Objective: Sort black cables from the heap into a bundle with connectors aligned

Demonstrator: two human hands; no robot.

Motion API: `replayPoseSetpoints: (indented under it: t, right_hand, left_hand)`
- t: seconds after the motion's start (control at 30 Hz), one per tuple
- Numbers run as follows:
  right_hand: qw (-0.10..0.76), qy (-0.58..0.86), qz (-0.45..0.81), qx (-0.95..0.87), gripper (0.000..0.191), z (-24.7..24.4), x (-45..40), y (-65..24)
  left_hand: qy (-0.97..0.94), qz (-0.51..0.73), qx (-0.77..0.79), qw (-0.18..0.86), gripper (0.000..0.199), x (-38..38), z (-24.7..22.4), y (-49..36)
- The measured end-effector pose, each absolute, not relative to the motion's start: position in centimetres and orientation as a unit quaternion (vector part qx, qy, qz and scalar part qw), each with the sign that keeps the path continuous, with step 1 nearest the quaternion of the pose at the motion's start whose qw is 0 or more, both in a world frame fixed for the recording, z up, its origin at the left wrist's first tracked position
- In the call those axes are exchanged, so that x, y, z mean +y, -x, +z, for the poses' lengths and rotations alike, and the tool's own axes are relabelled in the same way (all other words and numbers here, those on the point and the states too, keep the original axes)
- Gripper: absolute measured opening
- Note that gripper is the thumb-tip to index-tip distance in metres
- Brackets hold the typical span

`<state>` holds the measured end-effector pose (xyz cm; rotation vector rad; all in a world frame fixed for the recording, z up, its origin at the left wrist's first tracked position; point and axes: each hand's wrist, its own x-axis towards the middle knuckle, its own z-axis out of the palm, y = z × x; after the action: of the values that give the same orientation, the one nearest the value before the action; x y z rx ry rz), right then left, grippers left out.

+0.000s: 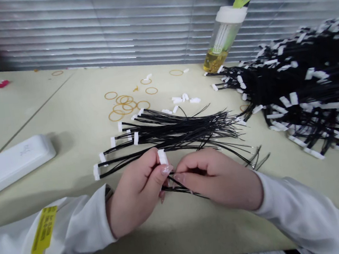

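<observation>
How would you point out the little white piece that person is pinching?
On the pale table, find the big heap of black wires on the right. Left of it lies a smaller bundle, with the person's left hand in front. The white connector poking up from its fingertips is the only one lifted off the table.

The left hand [137, 192] pinches between thumb and fingers, and the right hand [216, 179] curls in, its fingertips just beside the left thumb. The left arm [61, 227] and right arm [303, 213] angle inward, sleeved in white.
</observation>
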<state>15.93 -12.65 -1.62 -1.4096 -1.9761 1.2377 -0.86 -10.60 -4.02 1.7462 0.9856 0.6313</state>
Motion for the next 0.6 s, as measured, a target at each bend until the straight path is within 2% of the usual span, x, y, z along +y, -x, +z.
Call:
replayPoseSetpoints:
  t: [0.2,0.4,0.5,0.6]
  right_hand:
    - [0.207,0.482,0.444,-0.726,0.025,-1.6,-12.5,-16.2]
    - [0.2,0.5,0.344,-0.769,0.017,-1.8,-12.7,-15.9]
    - [0.188,0.505,0.23,-0.81,0.01,-1.9,-12.7,-16.0]
    - [0.153,0.52,0.045,-0.839,0.017,-1.2,-12.6,-16.9]
  left_hand:
    - [-0.728,0.258,0.399,0.494,0.022,-10.6,-4.1,0.9]
    - [-0.718,0.238,0.408,0.511,0.024,-10.6,-4.0,0.8]
    - [-0.7,0.241,0.416,0.528,0.025,-10.6,-4.1,0.6]
    - [-0.644,0.261,0.447,0.564,0.024,-10.2,-4.1,0.2]
